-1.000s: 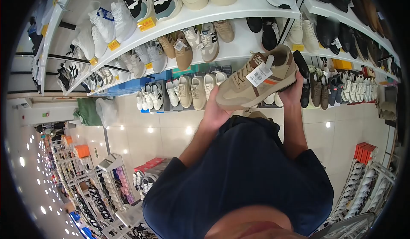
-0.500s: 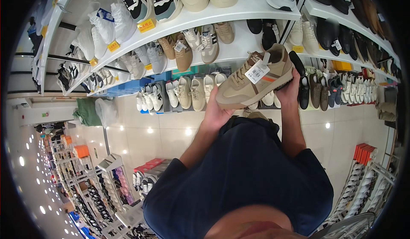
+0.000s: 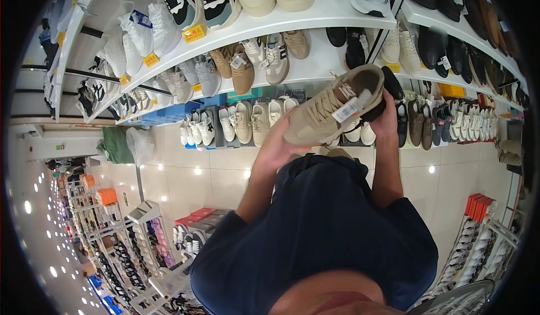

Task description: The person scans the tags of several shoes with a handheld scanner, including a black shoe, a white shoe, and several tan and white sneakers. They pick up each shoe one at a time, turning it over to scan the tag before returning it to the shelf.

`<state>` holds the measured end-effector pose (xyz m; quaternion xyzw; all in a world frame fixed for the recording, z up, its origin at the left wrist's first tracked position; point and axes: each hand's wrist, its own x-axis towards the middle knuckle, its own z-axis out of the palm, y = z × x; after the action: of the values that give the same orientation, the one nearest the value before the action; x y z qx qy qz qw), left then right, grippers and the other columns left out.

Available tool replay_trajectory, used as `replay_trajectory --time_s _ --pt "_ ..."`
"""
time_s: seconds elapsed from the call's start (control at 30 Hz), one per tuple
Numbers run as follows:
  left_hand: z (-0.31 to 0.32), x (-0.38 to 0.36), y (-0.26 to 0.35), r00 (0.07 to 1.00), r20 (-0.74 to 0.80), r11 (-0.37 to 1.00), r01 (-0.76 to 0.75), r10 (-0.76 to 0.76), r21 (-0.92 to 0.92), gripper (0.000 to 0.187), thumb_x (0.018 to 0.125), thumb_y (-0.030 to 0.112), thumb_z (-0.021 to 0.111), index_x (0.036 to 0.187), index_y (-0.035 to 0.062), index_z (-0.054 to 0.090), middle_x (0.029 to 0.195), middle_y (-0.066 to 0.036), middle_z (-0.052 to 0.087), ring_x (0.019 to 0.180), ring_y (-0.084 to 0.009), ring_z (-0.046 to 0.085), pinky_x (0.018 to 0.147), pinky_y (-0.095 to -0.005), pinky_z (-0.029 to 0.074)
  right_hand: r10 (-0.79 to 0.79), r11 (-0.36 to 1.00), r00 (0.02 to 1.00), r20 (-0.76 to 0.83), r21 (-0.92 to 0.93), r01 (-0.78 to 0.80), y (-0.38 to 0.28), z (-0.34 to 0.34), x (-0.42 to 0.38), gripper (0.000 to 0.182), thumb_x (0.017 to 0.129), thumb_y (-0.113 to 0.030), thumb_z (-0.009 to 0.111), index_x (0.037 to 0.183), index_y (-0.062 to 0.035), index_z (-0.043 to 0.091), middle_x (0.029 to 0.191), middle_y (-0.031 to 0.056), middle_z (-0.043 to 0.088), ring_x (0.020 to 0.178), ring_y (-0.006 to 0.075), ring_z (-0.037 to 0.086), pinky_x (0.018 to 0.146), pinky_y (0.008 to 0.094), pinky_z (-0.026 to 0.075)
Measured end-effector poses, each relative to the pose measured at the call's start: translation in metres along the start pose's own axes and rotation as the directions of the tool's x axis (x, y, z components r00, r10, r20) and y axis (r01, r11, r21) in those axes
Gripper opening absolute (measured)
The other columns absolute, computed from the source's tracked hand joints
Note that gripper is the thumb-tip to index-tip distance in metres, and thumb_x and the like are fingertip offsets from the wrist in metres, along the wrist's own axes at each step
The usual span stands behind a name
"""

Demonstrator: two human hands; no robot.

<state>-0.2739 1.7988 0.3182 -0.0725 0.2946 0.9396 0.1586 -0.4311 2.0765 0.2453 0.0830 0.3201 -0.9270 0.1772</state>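
A beige lace-up sneaker [image 3: 315,115] is held between both hands before the shelves, its toe pointing left and down. My left hand [image 3: 277,145] is closed around the toe end from below. At the heel, my right hand [image 3: 386,119] grips the sneaker, with its fingers partly hidden behind it. Dark material shows under the heel, beside the right palm. A white barcode tag [image 3: 346,110] hangs over the sneaker's side, and the shoe's opening faces up toward me.
A white shelf [image 3: 315,21] with several pairs of shoes curves across the top. Beneath it, more sneakers [image 3: 243,122] stand in a row near the tiled floor [image 3: 225,171]. A green bag [image 3: 117,145] lies at left; shoe racks [image 3: 126,253] stand behind me.
The sneaker has turned in my hands, so its opening and laces show more and its striped side less. The tag has tilted, and my left hand has shifted slightly left.
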Motion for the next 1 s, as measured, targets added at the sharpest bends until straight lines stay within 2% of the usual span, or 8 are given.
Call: replay_trajectory --time_s 0.13,0.2,0.27,0.33,0.5,0.67,0.83,1.0 --pt "0.001 0.002 0.002 0.975 -0.044 0.827 -0.161 0.218 0.538 0.073 0.091 0.016 0.065 0.152 0.0018 0.028 0.153 -0.013 0.036 0.130 -0.0265 0.050 0.100 -0.0403 0.052 -0.016 0.999 1.000 -0.027 -0.040 0.015 0.000 -0.018 0.005 0.041 0.102 -0.033 0.049 0.132 -0.0050 0.056 0.127 0.0092 0.063 0.116 0.0231 0.061 0.097 0.0400 0.052" --pt "0.015 -0.005 0.007 0.980 -0.094 0.835 -0.099 0.176 0.541 0.073 0.089 0.014 0.067 0.152 0.0026 0.030 0.149 -0.012 0.041 0.127 -0.0248 0.052 0.100 -0.0386 0.051 0.025 1.000 1.000 0.004 0.002 -0.025 -0.003 -0.014 0.001 0.046 0.104 -0.039 0.047 0.134 -0.0047 0.055 0.128 0.0099 0.062 0.117 0.0235 0.060 0.100 0.0406 0.050" --pt "0.017 -0.006 0.007 0.980 -0.145 0.839 -0.037 0.137 0.542 0.074 0.087 0.012 0.068 0.151 0.0035 0.033 0.145 -0.012 0.045 0.125 -0.0230 0.053 0.100 -0.0370 0.050 0.039 0.999 0.982 -0.187 -0.024 -0.044 -0.004 -0.008 -0.004 0.053 0.104 -0.046 0.043 0.136 -0.0042 0.053 0.131 0.0109 0.061 0.121 0.0247 0.058 0.104 0.0415 0.047" --pt "0.006 -0.003 0.005 0.979 -0.064 0.699 -0.092 0.194 0.709 0.071 0.085 0.009 0.068 0.148 0.0007 0.037 0.138 -0.010 0.052 0.124 -0.0195 0.053 0.103 -0.0351 0.046 0.034 0.999 0.989 -0.147 -0.013 -0.036 -0.003 -0.009 -0.005 0.062 0.103 -0.055 0.039 0.137 -0.0041 0.051 0.132 0.0117 0.060 0.124 0.0259 0.056 0.107 0.0422 0.043" --pt "0.008 -0.003 0.001 0.977 -0.044 0.651 -0.104 0.207 0.752 0.069 0.083 0.007 0.073 0.143 -0.0053 0.040 0.135 -0.012 0.053 0.125 -0.0190 0.050 0.104 -0.0332 0.042 0.074 0.990 0.997 0.032 0.120 -0.078 -0.006 -0.020 -0.006 0.062 0.102 -0.054 0.040 0.136 -0.0031 0.052 0.132 0.0124 0.060 0.123 0.0269 0.056 0.108 0.0428 0.041" --pt "0.003 -0.002 0.002 0.967 -0.090 0.695 -0.104 0.237 0.712 0.064 0.084 0.004 0.073 0.140 -0.0057 0.044 0.132 -0.012 0.055 0.119 -0.0179 0.054 0.100 -0.0330 0.047 0.088 0.988 0.996 0.004 0.124 -0.088 -0.004 -0.017 -0.007 0.059 0.102 -0.051 0.043 0.134 -0.0031 0.055 0.128 0.0116 0.063 0.119 0.0253 0.059 0.105 0.0410 0.043" --pt "-0.025 -0.002 0.010 0.957 -0.180 0.662 -0.016 0.227 0.749 0.060 0.085 0.009 0.075 0.137 -0.0046 0.048 0.113 -0.010 0.064 0.091 -0.0134 0.064 0.070 -0.0260 0.057 0.169 0.986 0.974 -0.152 0.026 -0.167 0.010 0.004 0.001 0.048 0.103 -0.044 0.047 0.127 -0.0052 0.060 0.121 0.0088 0.067 0.114 0.0225 0.062 0.100 0.0386 0.048" --pt "-0.052 -0.005 0.011 0.975 -0.213 0.643 0.123 0.063 0.756 0.060 0.086 0.017 0.076 0.135 -0.0030 0.049 0.109 -0.011 0.065 0.088 -0.0156 0.066 0.063 -0.0263 0.057 0.140 0.990 0.981 -0.132 0.001 -0.142 0.032 -0.001 0.009 0.039 0.101 -0.036 0.054 0.126 -0.0062 0.060 0.120 0.0080 0.067 0.110 0.0210 0.064 0.096 0.0355 0.051"
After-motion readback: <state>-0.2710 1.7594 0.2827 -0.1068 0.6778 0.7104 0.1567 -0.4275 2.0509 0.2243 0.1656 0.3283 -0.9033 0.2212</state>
